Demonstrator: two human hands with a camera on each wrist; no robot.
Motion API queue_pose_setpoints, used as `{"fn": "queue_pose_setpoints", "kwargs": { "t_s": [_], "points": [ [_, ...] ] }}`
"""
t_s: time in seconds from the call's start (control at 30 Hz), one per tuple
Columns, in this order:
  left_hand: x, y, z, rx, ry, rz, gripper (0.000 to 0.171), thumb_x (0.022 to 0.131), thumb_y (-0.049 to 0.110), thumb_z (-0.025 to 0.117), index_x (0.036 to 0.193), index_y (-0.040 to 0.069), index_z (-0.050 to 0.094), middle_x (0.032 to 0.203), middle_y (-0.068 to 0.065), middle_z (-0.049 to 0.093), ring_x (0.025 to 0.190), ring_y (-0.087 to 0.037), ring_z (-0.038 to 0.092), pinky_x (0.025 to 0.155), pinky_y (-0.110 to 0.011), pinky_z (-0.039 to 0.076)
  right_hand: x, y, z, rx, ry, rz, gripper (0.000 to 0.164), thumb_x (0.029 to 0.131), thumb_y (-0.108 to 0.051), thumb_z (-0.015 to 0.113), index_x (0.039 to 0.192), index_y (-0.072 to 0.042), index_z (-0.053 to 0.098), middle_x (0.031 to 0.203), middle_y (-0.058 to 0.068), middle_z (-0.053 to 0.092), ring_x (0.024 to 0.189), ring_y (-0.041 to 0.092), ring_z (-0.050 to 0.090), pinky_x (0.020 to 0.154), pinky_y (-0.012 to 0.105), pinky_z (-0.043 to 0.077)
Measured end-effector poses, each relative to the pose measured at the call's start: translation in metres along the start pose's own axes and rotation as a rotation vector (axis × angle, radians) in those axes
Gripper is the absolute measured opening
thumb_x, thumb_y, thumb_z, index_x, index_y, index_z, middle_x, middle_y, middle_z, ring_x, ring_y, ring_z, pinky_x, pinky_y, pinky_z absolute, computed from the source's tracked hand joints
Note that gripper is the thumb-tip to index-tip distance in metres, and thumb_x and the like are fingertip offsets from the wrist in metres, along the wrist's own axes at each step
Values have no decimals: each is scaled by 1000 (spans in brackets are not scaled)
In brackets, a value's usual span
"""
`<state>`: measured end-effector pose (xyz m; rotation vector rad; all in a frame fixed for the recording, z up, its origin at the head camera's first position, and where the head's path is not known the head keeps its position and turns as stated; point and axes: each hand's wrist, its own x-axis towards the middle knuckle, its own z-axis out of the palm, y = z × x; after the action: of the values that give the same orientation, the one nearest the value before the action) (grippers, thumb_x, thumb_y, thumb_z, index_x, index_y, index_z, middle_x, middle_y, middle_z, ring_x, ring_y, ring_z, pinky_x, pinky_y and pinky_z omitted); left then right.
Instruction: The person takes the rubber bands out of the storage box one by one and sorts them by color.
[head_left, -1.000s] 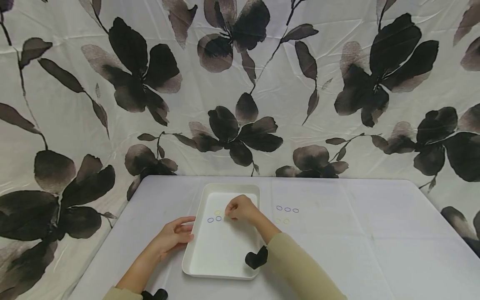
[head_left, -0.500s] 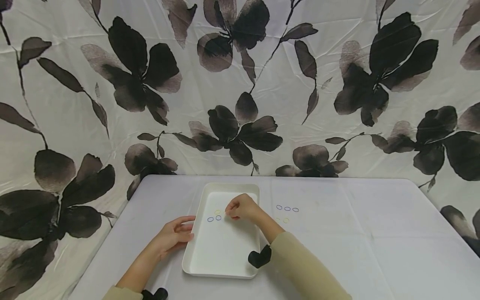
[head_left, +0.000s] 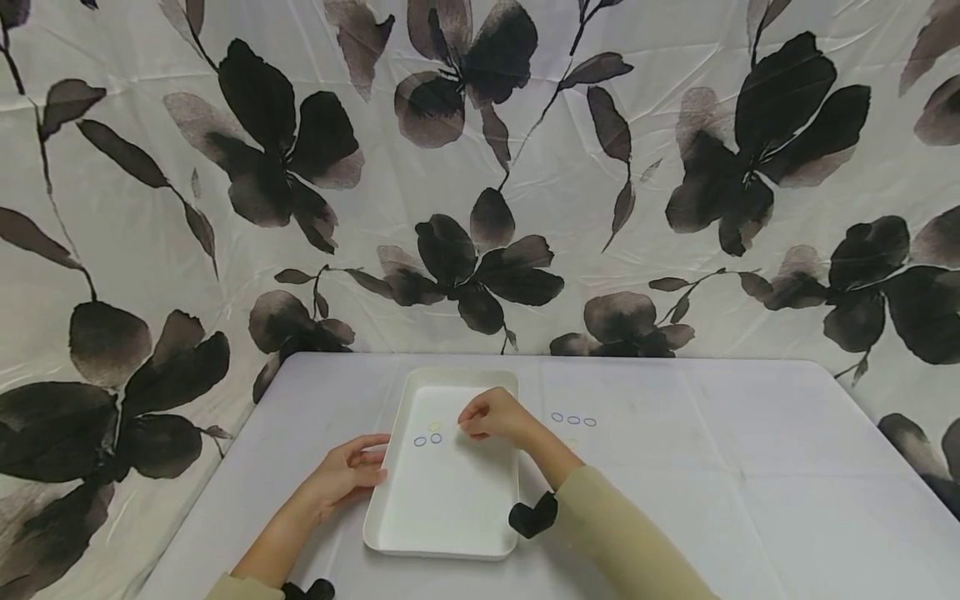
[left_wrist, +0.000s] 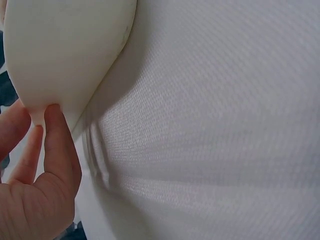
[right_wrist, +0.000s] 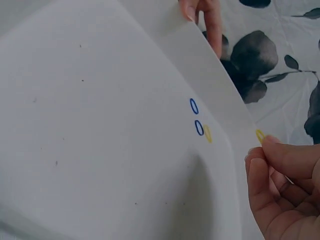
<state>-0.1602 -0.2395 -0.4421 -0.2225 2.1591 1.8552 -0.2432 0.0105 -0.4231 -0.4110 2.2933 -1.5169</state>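
My right hand, over the far part of a white tray, pinches a small yellow ring between thumb and fingertips. In the right wrist view, two blue rings and another yellow ring lie together on the tray floor. The ring in my grip is hidden by my fingers in the head view. At the tray's left side, my left hand touches the outer rim with extended fingertips and thumb, its palm facing the tray.
On the white-covered table, right of the tray, three blue rings lie in a row. Below them, faint yellow shows beside my right forearm. A floral cloth hangs behind the table.
My right hand and forearm have shifted a little to the right over the tray, covering more of the yellow rings on the table. My left hand stays at the rim.
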Motion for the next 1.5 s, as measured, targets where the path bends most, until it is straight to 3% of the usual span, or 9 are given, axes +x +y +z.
{"fn": "queue_pose_setpoints", "kwargs": {
  "t_s": [0.43,0.9,1.33,1.5],
  "points": [
    [2,-1,-1,2,-5,-4,62,80,-8,65,136,-5,39,119,-24,56,97,-24,61,76,-34,53,-10,9,-18,58,-12,-5,7,79,5,68,85,7,68,69,4,63,61,12,59,62,28,54],
    [0,-1,0,-9,-4,1,61,80,-9,64,135,-6,39,119,-24,56,96,-24,61,75,-34,53,-20,19,-38,191,-21,-5,15,81,9,65,94,15,64,74,5,65,67,11,61,68,31,55],
    [5,-5,-2,-16,-10,6,61,80,-7,65,136,-5,40,117,-22,58,95,-23,62,75,-33,53,-30,26,-57,190,-26,14,21,83,6,64,100,17,61,82,10,67,80,25,66,76,39,54],
    [4,-4,-3,-19,-18,7,62,80,-6,65,136,-5,39,118,-23,57,94,-23,62,75,-33,53,-33,31,-62,185,-7,12,20,84,5,64,100,16,61,79,8,66,79,23,66,77,40,53]
  ]
}}
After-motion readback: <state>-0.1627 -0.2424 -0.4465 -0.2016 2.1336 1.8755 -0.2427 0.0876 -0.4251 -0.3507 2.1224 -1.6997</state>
